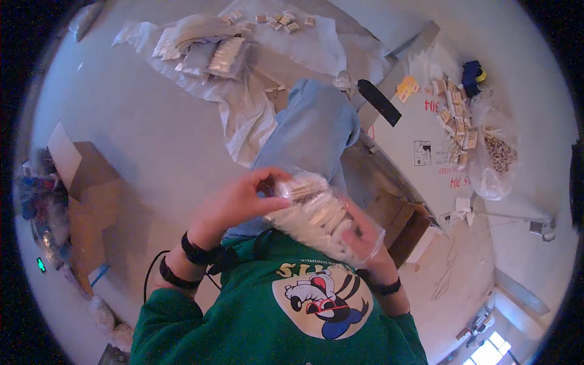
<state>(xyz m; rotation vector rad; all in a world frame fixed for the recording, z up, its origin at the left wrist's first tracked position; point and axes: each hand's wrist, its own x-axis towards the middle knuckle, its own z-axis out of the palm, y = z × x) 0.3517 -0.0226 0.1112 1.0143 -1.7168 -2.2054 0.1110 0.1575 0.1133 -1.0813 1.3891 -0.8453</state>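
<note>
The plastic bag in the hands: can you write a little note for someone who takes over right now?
Left hand: fingers pinch the top of the clear plastic bag, at its opening.
Right hand: under and behind the bag, cupping it from below.
The bag is held up over the lap, against the green sweatshirt, and looks well filled with small pale packets.
Done: bag largely full.
Left: whether the top is sealed cannot be told. More small packets lie on the white board to the right, others on the plastic sheet ahead.

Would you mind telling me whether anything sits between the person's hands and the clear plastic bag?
Nothing visible does: the left hand pinches the clear plastic bag at its top, and the right hand supports it from underneath.
</note>
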